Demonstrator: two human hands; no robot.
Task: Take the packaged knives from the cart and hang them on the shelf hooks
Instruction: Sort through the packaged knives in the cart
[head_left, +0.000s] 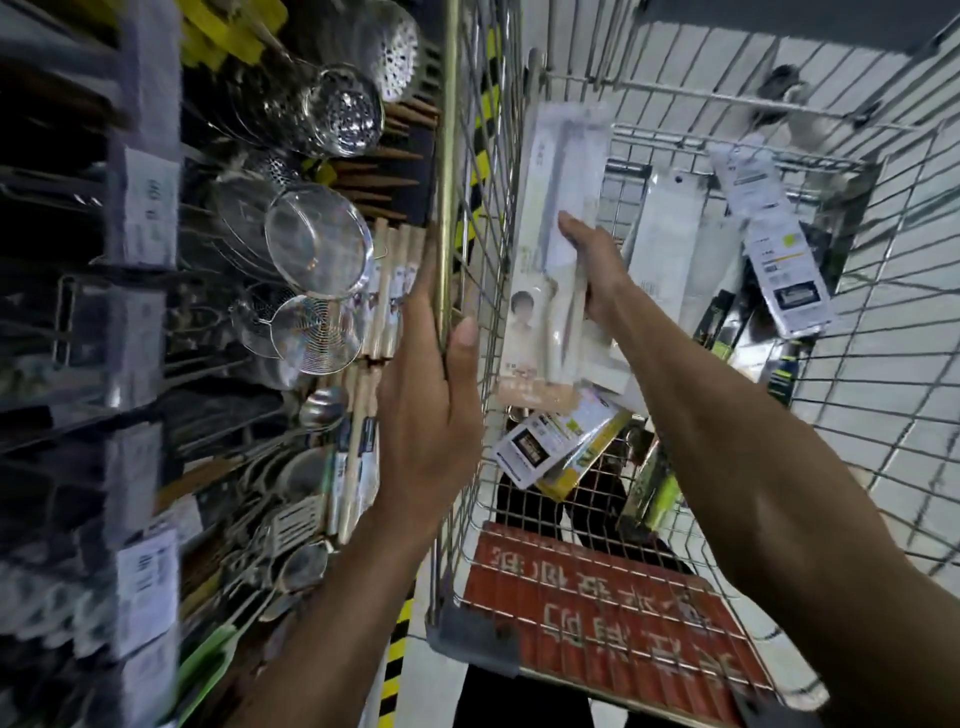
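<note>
The shelf (145, 208) is standing at the far left, carrying wire strainers (317, 249), ladles and wooden-handled utensils. That area is blurring, and no free hook is showing clearly.

The left grip (431, 395) is wrapping its fingers round the cart rim (447, 156), with the thumb lying on the near side. It is probably steadying the cart (857, 441).

Just right of the rim, inside the wire walls, the packaged knife (540, 260) is standing upright above the other stock. The right grip (592, 270) is closing on the pack's right edge near mid-length, thumb across the front face and fingers behind.

Handling, as a judgement: the pack is looking flat, light and stiff along its length, with a film face that may be slippery. A hold near mid-length is balancing it and leaving the top end free for a hook.

The cart is also holding these items:
- A white-and-yellow pack (550, 447) is lying on the mesh floor below the held one.
- A white pack (665, 249) is standing behind the right grip.
- Label-faced packs (779, 270) are leaning toward the right wall.
- A red sign (597, 597) is hanging on the near wall.
</note>
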